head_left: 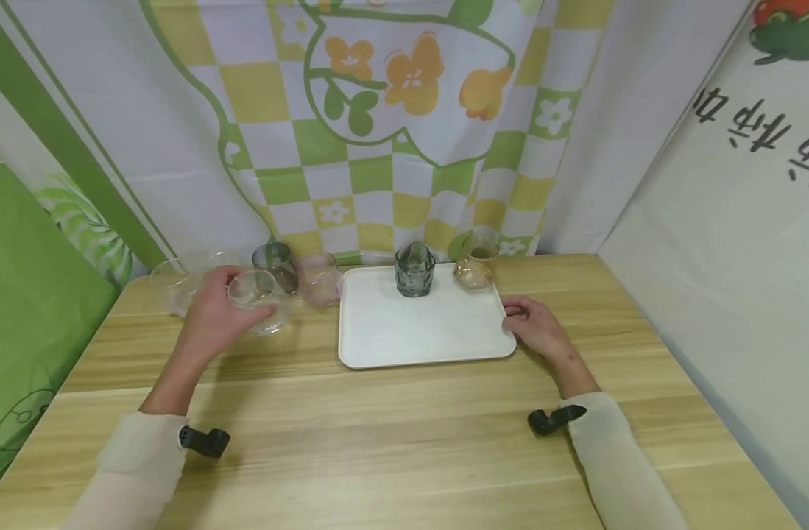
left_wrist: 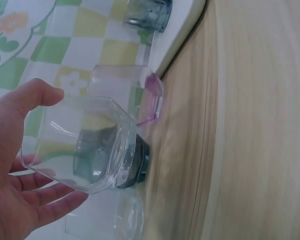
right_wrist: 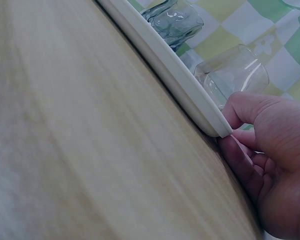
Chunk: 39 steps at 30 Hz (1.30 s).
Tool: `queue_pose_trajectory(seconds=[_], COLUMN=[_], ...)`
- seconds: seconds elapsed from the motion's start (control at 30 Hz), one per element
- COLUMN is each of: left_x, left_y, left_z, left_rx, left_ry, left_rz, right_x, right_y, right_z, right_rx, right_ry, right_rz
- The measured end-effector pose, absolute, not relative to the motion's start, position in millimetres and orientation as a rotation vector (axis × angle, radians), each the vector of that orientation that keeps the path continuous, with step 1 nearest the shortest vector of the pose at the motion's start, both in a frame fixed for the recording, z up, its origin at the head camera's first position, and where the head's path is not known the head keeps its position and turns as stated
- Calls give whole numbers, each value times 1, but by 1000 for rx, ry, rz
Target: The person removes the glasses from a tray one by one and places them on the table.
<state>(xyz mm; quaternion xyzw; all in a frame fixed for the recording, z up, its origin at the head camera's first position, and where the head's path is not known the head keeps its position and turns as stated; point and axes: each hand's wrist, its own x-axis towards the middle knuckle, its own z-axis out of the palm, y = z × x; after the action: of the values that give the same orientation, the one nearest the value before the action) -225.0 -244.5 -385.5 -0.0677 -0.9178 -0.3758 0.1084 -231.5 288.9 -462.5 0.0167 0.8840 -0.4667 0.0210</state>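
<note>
My left hand (head_left: 213, 315) holds a clear drinking glass (head_left: 257, 296), with the thumb on one side and the fingers round the other. In the left wrist view this glass (left_wrist: 75, 140) is tilted, and a dark grey glass shows through it. My right hand (head_left: 539, 330) is at the right edge of a white rectangular tray (head_left: 424, 331); in the right wrist view the thumb and fingers pinch the tray's rim (right_wrist: 215, 122). On the tray stand a grey-green wavy glass (head_left: 414, 272) toward the back and an amber glass (head_left: 475, 271) near the back right corner.
Left of the tray, a pink-tinted glass (head_left: 321, 281) stands close to its edge, with the dark grey glass (head_left: 276, 265) beside it. More clear glass (head_left: 172, 288) shows behind my left hand. A checkered curtain (head_left: 371, 184) hangs along the back of the wooden table (head_left: 391, 442).
</note>
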Motion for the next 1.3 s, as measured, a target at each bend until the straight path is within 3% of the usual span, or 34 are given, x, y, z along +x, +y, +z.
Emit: queue_pose_trajectory(seconds=[1.3], left_x=[-220], left_y=[-300], left_z=[-402], left_rx=[-54], left_ry=[-2756], left_rz=[-1033], right_x=[-232], right_y=[289], right_z=[-464], right_rx=[69], right_ry=[2719], right_rz=[-1471])
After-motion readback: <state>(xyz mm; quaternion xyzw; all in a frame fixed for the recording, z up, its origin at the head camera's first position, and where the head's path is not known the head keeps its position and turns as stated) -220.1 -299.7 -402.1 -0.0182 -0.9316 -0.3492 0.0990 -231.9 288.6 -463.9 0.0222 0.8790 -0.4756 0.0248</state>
